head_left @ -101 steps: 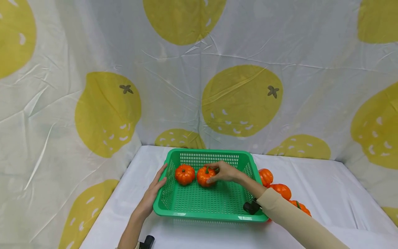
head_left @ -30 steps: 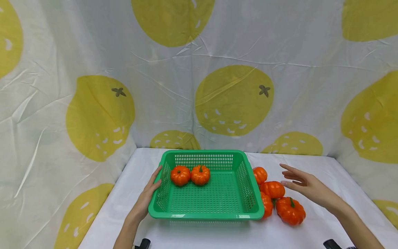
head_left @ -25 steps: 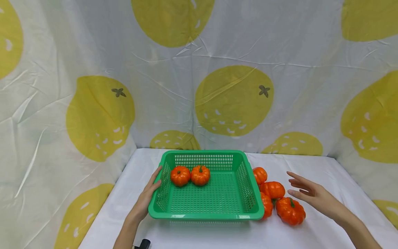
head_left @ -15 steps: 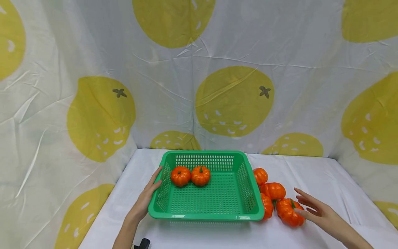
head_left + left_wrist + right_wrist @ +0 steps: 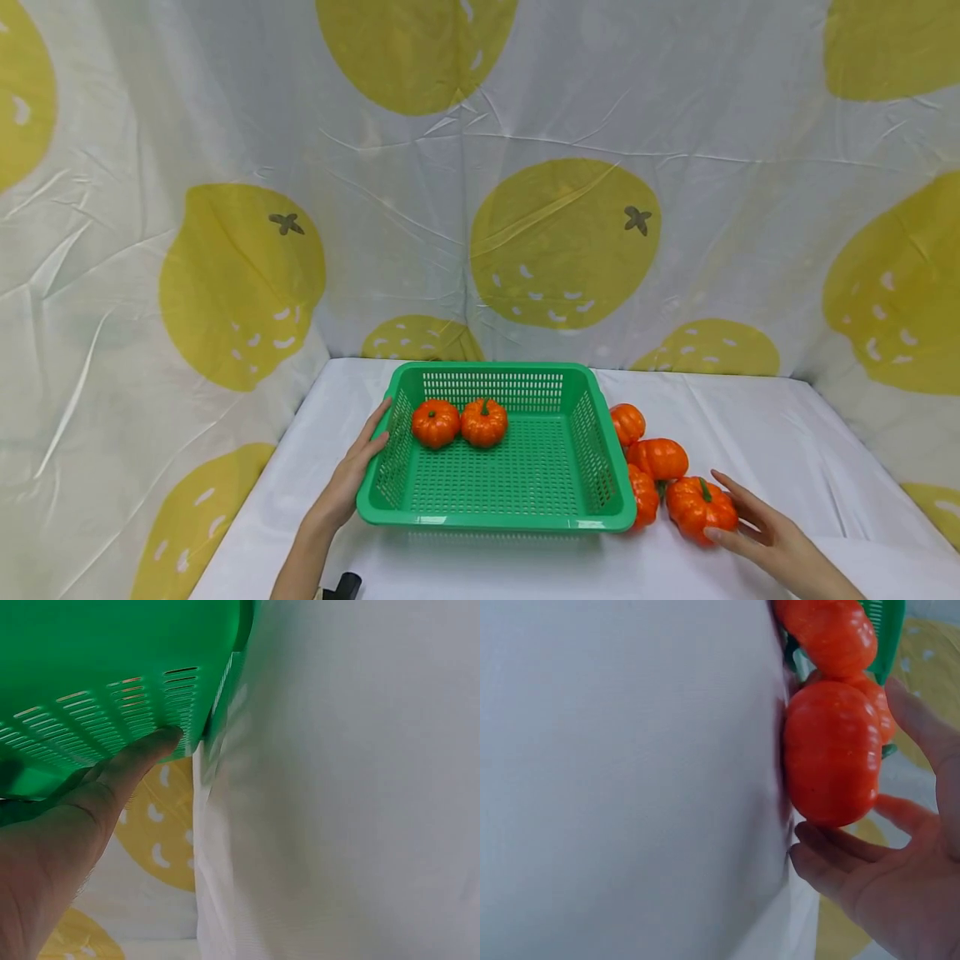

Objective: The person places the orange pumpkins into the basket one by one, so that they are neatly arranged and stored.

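My right hand [image 5: 780, 542] is at a small orange pumpkin [image 5: 699, 510] with a green stem, on the white cloth right of the basket. In the right wrist view its fingers and thumb are spread around that pumpkin [image 5: 832, 754], not closed on it. My left hand [image 5: 354, 475] lies with extended fingers against the left side of a green plastic basket [image 5: 495, 522]. The left wrist view shows a straight digit along the slotted basket wall [image 5: 97, 724]. Inside the basket, a pumpkin [image 5: 435, 425] and another pumpkin [image 5: 484, 422] sit side by side at the back left.
Along the basket's right side lie a rear pumpkin [image 5: 627, 423], a middle pumpkin [image 5: 658, 459] on its side, and a front pumpkin [image 5: 643, 497] partly hidden by the rim. A lemon-print curtain [image 5: 420, 250] stands behind the white tablecloth [image 5: 787, 450].
My right hand left the second pumpkin in the basket, moved right, then came down to the nearest pumpkin outside. My left hand has stayed at the basket's left side.
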The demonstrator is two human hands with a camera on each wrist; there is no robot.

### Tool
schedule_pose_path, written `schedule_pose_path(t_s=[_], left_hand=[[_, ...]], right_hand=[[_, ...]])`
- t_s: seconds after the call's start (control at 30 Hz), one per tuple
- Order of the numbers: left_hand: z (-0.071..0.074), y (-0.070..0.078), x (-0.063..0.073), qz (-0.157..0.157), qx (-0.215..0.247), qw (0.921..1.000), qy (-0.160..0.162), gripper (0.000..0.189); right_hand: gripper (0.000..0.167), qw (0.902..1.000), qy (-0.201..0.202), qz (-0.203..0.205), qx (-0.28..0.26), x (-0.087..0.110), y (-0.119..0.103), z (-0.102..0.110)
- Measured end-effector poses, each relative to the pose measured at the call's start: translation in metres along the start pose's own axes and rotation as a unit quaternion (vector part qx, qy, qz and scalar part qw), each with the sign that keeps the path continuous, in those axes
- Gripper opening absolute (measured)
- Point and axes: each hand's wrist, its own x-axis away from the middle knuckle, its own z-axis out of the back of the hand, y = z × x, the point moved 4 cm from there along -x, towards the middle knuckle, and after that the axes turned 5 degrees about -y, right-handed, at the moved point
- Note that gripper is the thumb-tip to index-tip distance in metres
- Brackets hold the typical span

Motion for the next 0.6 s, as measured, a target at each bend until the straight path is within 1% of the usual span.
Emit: schedule_pose_path(t_s=[0.1,0.17,0.2,0.33,0.6], left_hand=[[-0.0002,-0.0001,0.0,0.0,0.004,1.0,0.001,0.056],[-0.0006,0.0,-0.0001,0.001,0.003,1.0,0.002,0.057],[-0.0007,0.0,-0.0002,0.002,0.002,1.0,0.003,0.057],[-0.0012,0.0001,-0.0002,0.003,0.001,1.0,0.003,0.057],[-0.0006,0.0001,0.0002,0.002,0.005,1.0,0.004,0.057]], right_hand=[[0.081,0.999,-0.011,-0.044,0.004,-0.0022,0.0029,-0.0033],[0.083,0.9981,-0.011,-0.058,0.014,-0.0032,0.0032,-0.0044],[0.083,0.9979,-0.009,-0.061,0.017,-0.0036,0.0028,-0.0048],[0.083,0.9983,0.007,-0.052,0.025,-0.0047,-0.0002,-0.0061],[0.081,0.9979,0.014,-0.053,0.035,-0.0046,-0.0033,-0.0076]])
